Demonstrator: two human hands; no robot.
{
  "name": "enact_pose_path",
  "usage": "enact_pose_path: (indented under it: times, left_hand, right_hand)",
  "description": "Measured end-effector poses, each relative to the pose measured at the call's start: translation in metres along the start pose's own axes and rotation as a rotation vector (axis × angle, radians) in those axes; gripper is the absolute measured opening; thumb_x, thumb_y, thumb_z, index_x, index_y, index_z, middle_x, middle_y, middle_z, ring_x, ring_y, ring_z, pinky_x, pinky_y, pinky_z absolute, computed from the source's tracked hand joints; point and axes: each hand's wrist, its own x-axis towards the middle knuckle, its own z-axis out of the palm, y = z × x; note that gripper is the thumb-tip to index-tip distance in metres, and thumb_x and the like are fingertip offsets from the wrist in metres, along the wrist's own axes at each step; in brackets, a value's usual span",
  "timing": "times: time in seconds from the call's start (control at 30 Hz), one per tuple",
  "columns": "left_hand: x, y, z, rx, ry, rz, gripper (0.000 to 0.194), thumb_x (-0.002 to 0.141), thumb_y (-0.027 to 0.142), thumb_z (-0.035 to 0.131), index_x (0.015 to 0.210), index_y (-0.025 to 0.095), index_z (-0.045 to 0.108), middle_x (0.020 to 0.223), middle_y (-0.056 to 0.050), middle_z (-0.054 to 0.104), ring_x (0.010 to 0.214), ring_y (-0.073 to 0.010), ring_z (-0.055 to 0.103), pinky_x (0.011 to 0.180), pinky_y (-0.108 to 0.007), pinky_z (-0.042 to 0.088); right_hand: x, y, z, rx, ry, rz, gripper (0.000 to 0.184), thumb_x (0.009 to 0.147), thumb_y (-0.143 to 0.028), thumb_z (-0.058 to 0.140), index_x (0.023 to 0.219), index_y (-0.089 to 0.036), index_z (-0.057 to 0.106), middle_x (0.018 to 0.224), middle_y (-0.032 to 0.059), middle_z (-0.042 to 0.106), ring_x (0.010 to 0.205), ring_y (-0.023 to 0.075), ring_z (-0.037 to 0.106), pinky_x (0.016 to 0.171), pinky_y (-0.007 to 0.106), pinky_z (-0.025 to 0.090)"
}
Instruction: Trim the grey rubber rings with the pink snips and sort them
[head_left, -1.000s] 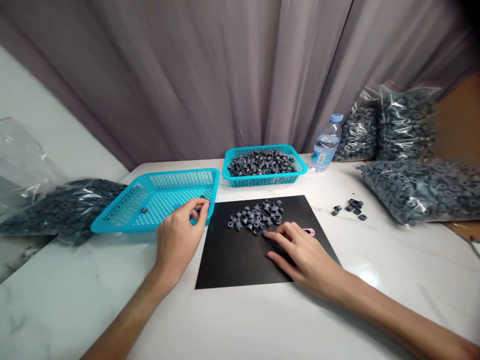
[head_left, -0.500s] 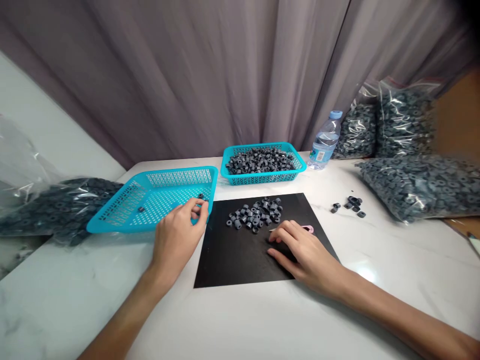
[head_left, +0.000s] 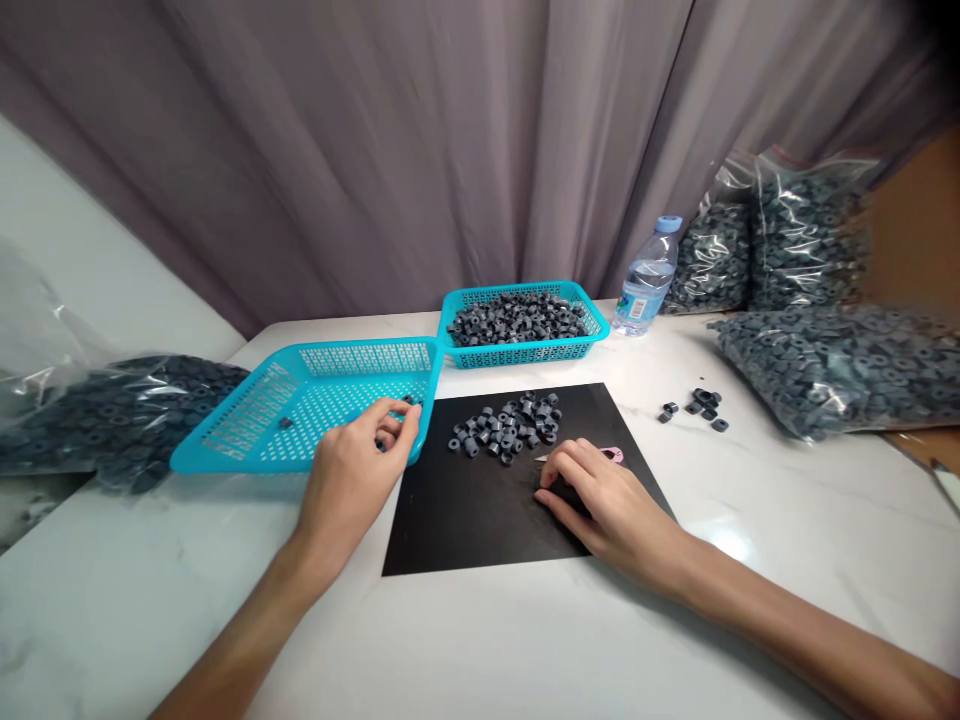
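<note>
My left hand (head_left: 360,470) is over the front right corner of a blue plastic basket (head_left: 247,462), its thumb and fingers curled together at the rim. Whether they grip the rim or a small piece is hidden. Dark grey plastic rings lie in this basket, one near its left side. On a black mat (head_left: 465,530), my right hand (head_left: 592,490) has thumb and forefinger closed around what looks like a dark ring (head_left: 538,483). A pink-handled bladed tool (head_left: 613,455) lies partly under that hand. Beyond it sits a pile of grey rings (head_left: 508,425).
A second blue basket (head_left: 525,355), full of rings, stands at the back beside a water bottle (head_left: 646,280). Several loose rings (head_left: 701,403) lie right of the mat. Clear bags of rings (head_left: 847,370) are at the right, with another bag (head_left: 150,410) at the left.
The left basket has shifted slightly right along with my left hand, its back corner now against the second basket. My right thumb and forefinger have drawn closer together.
</note>
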Motion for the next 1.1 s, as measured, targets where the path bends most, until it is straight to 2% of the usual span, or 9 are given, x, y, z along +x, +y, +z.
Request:
enact_pose_path:
  times: [0.13,0.2,0.3,0.4,0.53,0.67,0.77,0.97,1.1]
  left_hand:
    - [-0.003,0.003,0.002,0.072,0.014,0.002,0.038,0.095,0.040,0.060,0.128,0.020,0.064,0.062,0.005,0.063,0.054,-0.0180,0.058,0.060,-0.029,0.039]
    - [-0.004,0.004,0.003,0.122,0.052,0.031,0.042,0.095,0.039,0.061,0.133,0.020,0.061,0.065,0.004,0.065,0.054,-0.0182,0.058,0.057,-0.029,0.037]
    - [-0.006,0.007,0.004,0.158,0.179,0.166,0.027,0.095,0.033,0.065,0.118,0.019,0.066,0.073,0.001,0.066,0.065,-0.0194,0.061,0.058,-0.030,0.038]
    - [-0.010,0.013,0.003,0.045,0.281,0.396,0.006,0.095,0.024,0.064,0.094,0.018,0.065,0.070,0.001,0.059,0.065,-0.0168,0.055,0.066,-0.029,0.044]
    - [-0.025,0.024,0.011,-0.155,0.089,0.621,0.007,0.096,0.015,0.062,0.091,0.019,0.061,0.065,0.005,0.049,0.056,-0.0120,0.050,0.062,-0.026,0.045]
    - [-0.036,0.025,0.030,-0.179,-0.141,0.526,0.008,0.099,0.017,0.058,0.106,0.019,0.059,0.093,-0.003,0.065,0.086,-0.0185,0.066,0.081,-0.031,0.053]
    - [-0.038,0.022,0.039,-0.213,-0.195,0.394,0.020,0.099,0.021,0.057,0.119,0.021,0.056,0.115,-0.007,0.065,0.109,-0.0227,0.065,0.098,-0.038,0.052]
    - [-0.036,0.025,0.031,-0.263,-0.197,0.359,0.014,0.100,0.022,0.055,0.114,0.023,0.055,0.111,-0.005,0.064,0.106,-0.0219,0.064,0.096,-0.038,0.051]
    - [-0.035,0.026,0.028,-0.281,-0.149,0.320,0.005,0.099,0.023,0.055,0.094,0.022,0.055,0.091,-0.001,0.060,0.086,-0.0184,0.063,0.081,-0.033,0.051]
  right_hand:
    - [0.001,0.001,0.000,0.001,-0.005,0.004,0.003,0.103,-0.020,0.049,0.102,-0.022,0.050,0.102,0.0069,0.060,0.093,0.0231,0.057,0.077,0.038,0.050]
    - [0.002,0.001,0.000,0.000,-0.003,0.000,0.003,0.103,-0.019,0.048,0.104,-0.022,0.050,0.104,0.0075,0.061,0.094,0.0236,0.057,0.077,0.038,0.052]
    - [0.002,0.001,0.000,-0.006,-0.003,-0.001,0.006,0.104,-0.020,0.047,0.108,-0.021,0.051,0.106,0.0083,0.061,0.096,0.0241,0.058,0.078,0.039,0.053]
    - [0.002,0.001,0.001,-0.022,-0.007,0.000,0.010,0.104,-0.020,0.047,0.112,-0.021,0.052,0.107,0.0092,0.061,0.097,0.0250,0.058,0.080,0.041,0.054]
    - [0.003,0.001,0.002,-0.040,-0.019,0.000,0.012,0.103,-0.020,0.048,0.114,-0.021,0.053,0.108,0.0101,0.060,0.099,0.0261,0.058,0.080,0.042,0.055]
    - [0.003,0.002,0.001,-0.046,-0.015,0.000,0.012,0.103,-0.020,0.048,0.113,-0.021,0.053,0.108,0.0104,0.060,0.098,0.0261,0.058,0.080,0.043,0.055]
    - [0.002,0.003,0.002,-0.050,-0.016,-0.003,0.012,0.104,-0.021,0.047,0.114,-0.020,0.053,0.108,0.0105,0.060,0.098,0.0261,0.058,0.081,0.043,0.055]
    - [0.002,0.004,0.003,-0.067,-0.011,-0.004,0.014,0.103,-0.021,0.048,0.115,-0.021,0.053,0.108,0.0103,0.060,0.099,0.0262,0.059,0.082,0.043,0.055]
    - [0.002,0.003,0.003,-0.045,0.008,0.011,0.006,0.103,-0.022,0.050,0.108,-0.022,0.052,0.105,0.0088,0.060,0.095,0.0243,0.061,0.077,0.040,0.056]
